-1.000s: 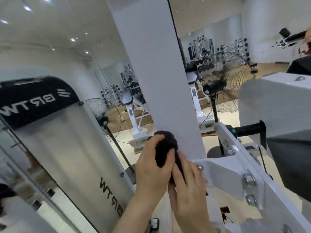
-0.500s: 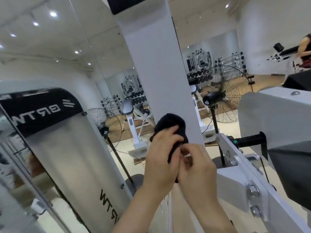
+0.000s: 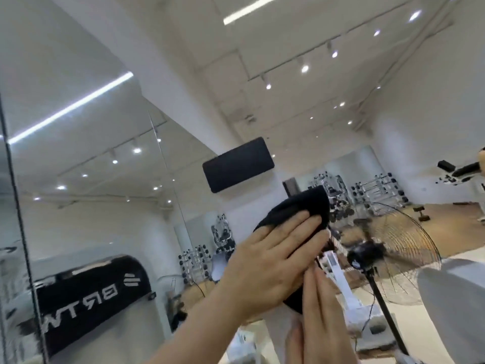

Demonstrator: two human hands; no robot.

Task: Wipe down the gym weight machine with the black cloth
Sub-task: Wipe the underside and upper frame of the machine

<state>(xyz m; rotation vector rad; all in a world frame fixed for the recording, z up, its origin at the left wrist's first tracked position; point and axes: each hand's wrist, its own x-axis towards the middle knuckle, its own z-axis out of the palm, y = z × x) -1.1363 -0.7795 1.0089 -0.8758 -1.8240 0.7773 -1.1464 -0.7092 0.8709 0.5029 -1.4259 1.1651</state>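
**Cloth flat on the white post**

At centre frame, the left hand (image 3: 273,261) lies with straight fingers pressing the black cloth (image 3: 296,214) flat against the white upright (image 3: 199,106) of the machine. At 5 o'clock, the right hand (image 3: 322,319) has straight fingers touching the cloth's lower edge. At 8 o'clock, a black panel (image 3: 89,298) shows mirrored lettering, "BRTW". A standing fan (image 3: 388,256) sits at 4 o'clock.

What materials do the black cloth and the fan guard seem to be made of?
Cloth: soft matte fabric, perhaps terry or microfibre; it bunches under the left hand without shine. Fan guard: thin dark wire, likely metal; see-through radial spokes.
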